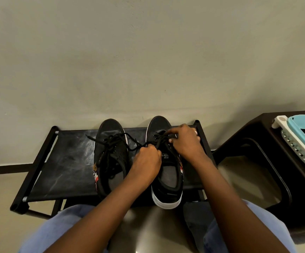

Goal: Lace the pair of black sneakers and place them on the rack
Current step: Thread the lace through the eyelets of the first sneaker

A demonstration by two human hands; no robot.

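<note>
The right sneaker (163,161) sits on the rack (64,161), toe at 12 o'clock, its lace (159,139) pinched by both hands: the left hand (146,163) curled round one strand, the right hand (184,143) gripping the other. The left sneaker (109,154), at 9 o'clock, lies loosely laced. A hard pull could drag the shoe's overhanging heel off the rack, or a strand could slip free.

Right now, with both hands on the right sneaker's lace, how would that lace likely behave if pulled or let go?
The lace looks thin and floppy: it bends sharply between the left hand and right hand, so it would probably drop limp if released. The left sneaker has lace ends sprawling loosely, which suggests the same. Pulled, it would likely slide through the eyelets.
</note>
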